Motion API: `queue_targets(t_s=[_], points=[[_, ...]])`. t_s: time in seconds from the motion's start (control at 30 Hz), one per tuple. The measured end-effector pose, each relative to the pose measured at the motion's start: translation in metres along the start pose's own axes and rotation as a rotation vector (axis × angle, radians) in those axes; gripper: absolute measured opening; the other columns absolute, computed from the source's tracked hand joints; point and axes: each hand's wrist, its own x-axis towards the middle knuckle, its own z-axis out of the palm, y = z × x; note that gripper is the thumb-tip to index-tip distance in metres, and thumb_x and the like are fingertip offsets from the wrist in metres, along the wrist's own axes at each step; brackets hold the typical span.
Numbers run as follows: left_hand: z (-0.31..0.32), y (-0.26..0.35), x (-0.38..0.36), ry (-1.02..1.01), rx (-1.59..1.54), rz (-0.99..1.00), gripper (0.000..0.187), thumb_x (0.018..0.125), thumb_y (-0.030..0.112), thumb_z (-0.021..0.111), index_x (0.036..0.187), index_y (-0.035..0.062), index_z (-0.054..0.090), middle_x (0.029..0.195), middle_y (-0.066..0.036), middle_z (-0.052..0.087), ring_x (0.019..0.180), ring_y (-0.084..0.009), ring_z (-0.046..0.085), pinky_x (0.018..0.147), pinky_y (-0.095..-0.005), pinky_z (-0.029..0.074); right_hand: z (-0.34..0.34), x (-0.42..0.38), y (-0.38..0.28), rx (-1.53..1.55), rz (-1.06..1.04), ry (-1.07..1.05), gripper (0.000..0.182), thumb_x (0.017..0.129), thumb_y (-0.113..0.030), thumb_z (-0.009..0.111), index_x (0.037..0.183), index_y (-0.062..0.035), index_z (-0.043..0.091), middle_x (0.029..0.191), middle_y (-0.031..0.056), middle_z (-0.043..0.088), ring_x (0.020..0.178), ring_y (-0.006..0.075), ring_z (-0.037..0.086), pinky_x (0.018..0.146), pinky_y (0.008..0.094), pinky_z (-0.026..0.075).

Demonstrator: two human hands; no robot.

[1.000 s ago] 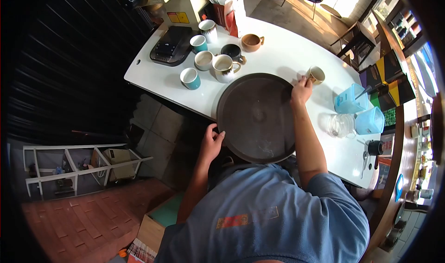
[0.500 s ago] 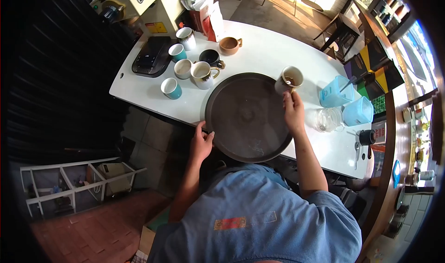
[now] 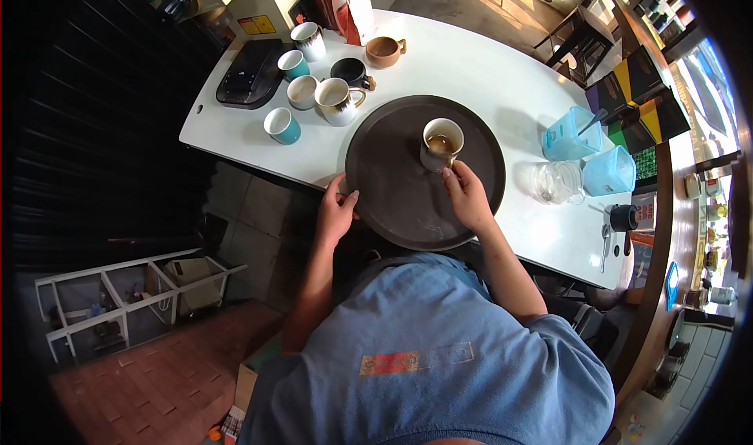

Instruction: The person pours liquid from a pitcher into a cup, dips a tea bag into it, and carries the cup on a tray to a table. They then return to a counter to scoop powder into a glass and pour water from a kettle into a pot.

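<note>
My right hand [image 3: 468, 199] pinches the handle of a mug [image 3: 436, 156] with brown liquid in it, upright over the round dark brown tray [image 3: 392, 202]. At the tray's left rim is my left hand [image 3: 336, 213], thumb and forefinger closed in on the edge and the other fingers mostly hidden. Left of the tray stand a white mug with a dark drip pattern and gold handle [image 3: 337, 109], a pale cup [image 3: 303, 92], a black cup [image 3: 351, 74] and two teal cups, the nearer one [image 3: 283, 127] by the table's front edge.
A tan mug [image 3: 383, 51] and a tall white-and-brown mug [image 3: 308, 43] stand farther back, near a black scale-like device [image 3: 250, 74]. To the right are a glass jug [image 3: 558, 183], two light blue containers [image 3: 572, 134], a spoon [image 3: 605, 249] and a black cylinder [image 3: 623, 218].
My right hand has carried the mug leftward from the tray's right edge to over the tray. My left hand stays at the left rim. The whole view has shifted slightly.
</note>
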Motion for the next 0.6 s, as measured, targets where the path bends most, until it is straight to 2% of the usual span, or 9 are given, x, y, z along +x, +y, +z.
queue_targets(t_s=[0.37, 0.57, 0.6], points=[[0.007, -0.006, -0.003, 0.036, -0.027, 0.017, 0.051, 0.089, 0.014, 0.059, 0.137, 0.0060, 0.041, 0.066, -0.004, 0.052, 0.054, -0.0116, 0.054, 0.052, -0.0277, 0.047, 0.003, -0.020, 0.008, -0.013, 0.011, -0.064, 0.017, 0.097, -0.015, 0.049, 0.099, -0.0005, 0.057, 0.076, 0.0042, 0.055, 0.071, 0.0102, 0.050, 0.069, 0.0251, 0.042], [0.007, -0.016, 0.000, 0.080, 0.049, 0.049, 0.051, 0.089, 0.016, 0.060, 0.137, 0.0078, 0.043, 0.069, -0.002, 0.050, 0.062, -0.0118, 0.047, 0.060, -0.0266, 0.044, -0.003, -0.019, 0.011, -0.018, 0.005, -0.087, 0.018, 0.097, -0.015, 0.048, 0.101, -0.0003, 0.057, 0.079, 0.0052, 0.058, 0.071, 0.0119, 0.053, 0.070, 0.0272, 0.044], [0.007, -0.010, -0.003, 0.092, 0.083, 0.041, 0.050, 0.090, 0.017, 0.059, 0.137, 0.0082, 0.043, 0.069, -0.002, 0.050, 0.062, -0.0121, 0.046, 0.062, -0.0269, 0.044, -0.005, -0.019, 0.008, 0.016, 0.014, -0.118, 0.020, 0.096, -0.017, 0.050, 0.101, 0.0003, 0.058, 0.080, 0.0070, 0.059, 0.072, 0.0145, 0.055, 0.070, 0.0286, 0.045]])
